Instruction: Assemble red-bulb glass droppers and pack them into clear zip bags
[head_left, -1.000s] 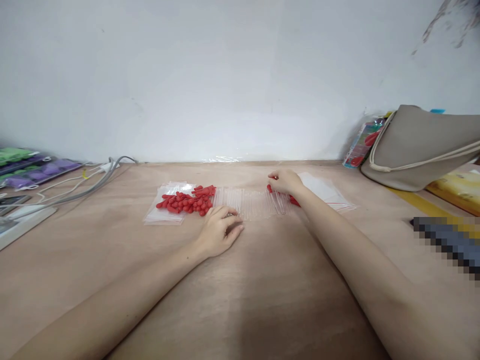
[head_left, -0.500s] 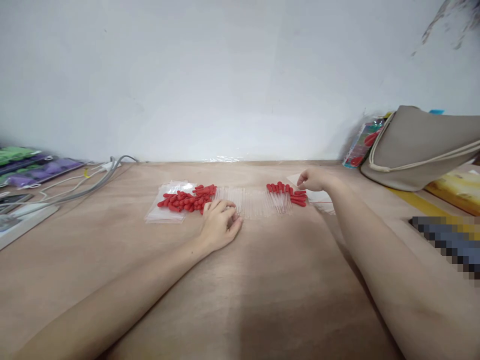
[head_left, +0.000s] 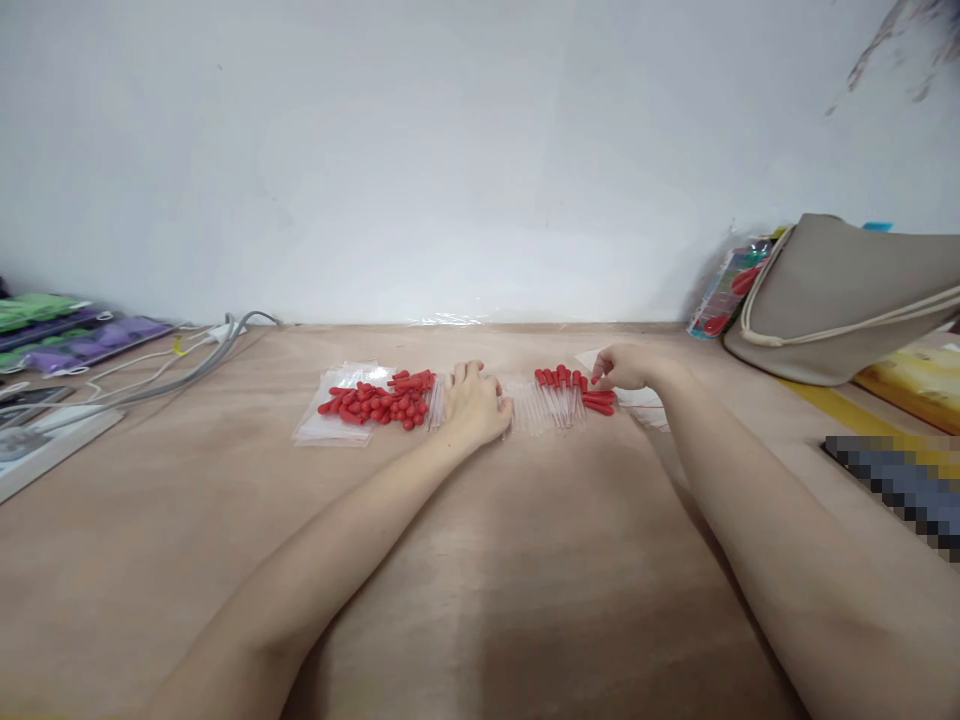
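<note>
Tubes (head_left: 526, 412) now lie under the left hand (head_left: 476, 405).

Left hand (head_left: 480, 405) covers part of the clear tubes (head_left: 525, 415) — bag (head_left: 847, 300) cut by the right edge, a pixelated patch (head_left: 896, 480) below it

Two bare arms of one person fill the lower half of the frame. The left forearm (head_left: 337, 540) enters at the lower left edge and ends in the left hand (head_left: 480, 405), just left of centre. The right forearm (head_left: 750, 520) enters at the lower right corner and ends in the right hand (head_left: 626, 367), right of centre. Both arms are uncovered from the frame's edge to the fingertips. The forearms look slender, broad near the bottom edge and narrowing toward the wrists. The hands appear small in the frame, and their nails are too small to make out.
</note>
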